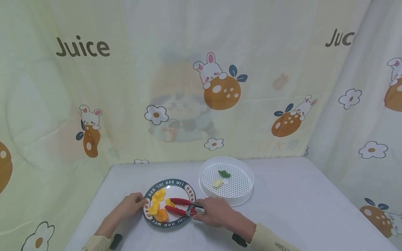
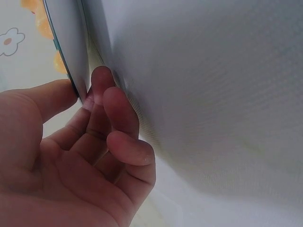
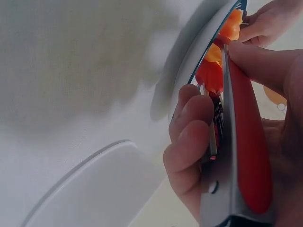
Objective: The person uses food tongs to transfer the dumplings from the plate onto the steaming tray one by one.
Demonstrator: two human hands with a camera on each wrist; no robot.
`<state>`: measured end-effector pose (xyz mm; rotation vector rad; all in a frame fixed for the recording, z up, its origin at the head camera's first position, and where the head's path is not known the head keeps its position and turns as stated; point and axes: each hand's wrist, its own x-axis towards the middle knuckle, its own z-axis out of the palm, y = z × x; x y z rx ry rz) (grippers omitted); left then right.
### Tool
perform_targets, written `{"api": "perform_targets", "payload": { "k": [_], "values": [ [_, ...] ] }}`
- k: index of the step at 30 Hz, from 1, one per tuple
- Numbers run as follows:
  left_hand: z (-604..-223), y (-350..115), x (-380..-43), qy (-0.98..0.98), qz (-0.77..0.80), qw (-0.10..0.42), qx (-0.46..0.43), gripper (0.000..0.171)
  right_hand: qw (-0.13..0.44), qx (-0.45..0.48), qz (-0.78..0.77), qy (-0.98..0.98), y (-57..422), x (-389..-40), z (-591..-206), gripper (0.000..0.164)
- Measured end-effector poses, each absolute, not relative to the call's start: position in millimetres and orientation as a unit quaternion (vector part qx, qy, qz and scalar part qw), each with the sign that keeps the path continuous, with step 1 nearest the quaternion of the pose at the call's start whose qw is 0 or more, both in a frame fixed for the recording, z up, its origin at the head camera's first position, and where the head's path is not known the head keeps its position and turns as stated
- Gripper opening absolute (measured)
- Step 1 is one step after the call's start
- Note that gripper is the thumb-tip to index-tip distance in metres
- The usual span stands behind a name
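Observation:
My left hand (image 1: 133, 204) pinches the left rim of a round plate (image 1: 166, 225), its thumb on top and fingertips beneath in the left wrist view. The plate has a dark lettered border and a white middle. Several yellow-orange pieces (image 1: 159, 194) lie on its left part. My right hand (image 1: 216, 211) grips red-tipped tongs (image 1: 178, 211) by the handles, over the plate's right side. The upper tong tip meets a small yellow piece (image 1: 170, 202) near the plate's middle. Red grip and steel handle (image 3: 244, 142) show in the right wrist view.
Behind the right hand stands a white round basket (image 1: 241, 181) with a perforated bottom. A green leaf (image 1: 224, 173) and a pale yellowish piece (image 1: 217, 183) lie in it. The white-covered table (image 1: 289, 202) ends at a printed curtain (image 1: 267, 42) at the back and sides.

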<state>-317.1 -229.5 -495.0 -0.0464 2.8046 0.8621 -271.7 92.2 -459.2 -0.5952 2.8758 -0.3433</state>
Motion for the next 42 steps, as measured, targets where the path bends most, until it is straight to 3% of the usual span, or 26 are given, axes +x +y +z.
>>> {"api": "perform_targets", "payload": {
  "k": [14, 23, 35, 42],
  "values": [
    [-494, -230, -316, 0.949, 0.296, 0.107, -0.012, 0.017, 0.083, -0.198, -0.137, 0.967, 95, -268, -453, 0.048],
    [-494, -230, -317, 0.95, 0.294, 0.109, -0.014, 0.017, 0.054, -0.173, -0.19, 0.965, 122, -269, -427, 0.051],
    [-496, -230, -318, 0.951, 0.29, 0.104, -0.007, 0.018, 0.023, -0.077, -0.147, 0.986, 201, -301, -410, 0.063],
    [-495, -229, -317, 0.951, 0.289, 0.109, -0.014, 0.017, 0.035, -0.072, -0.115, 0.99, 214, -321, -412, 0.059]
  ]
}}
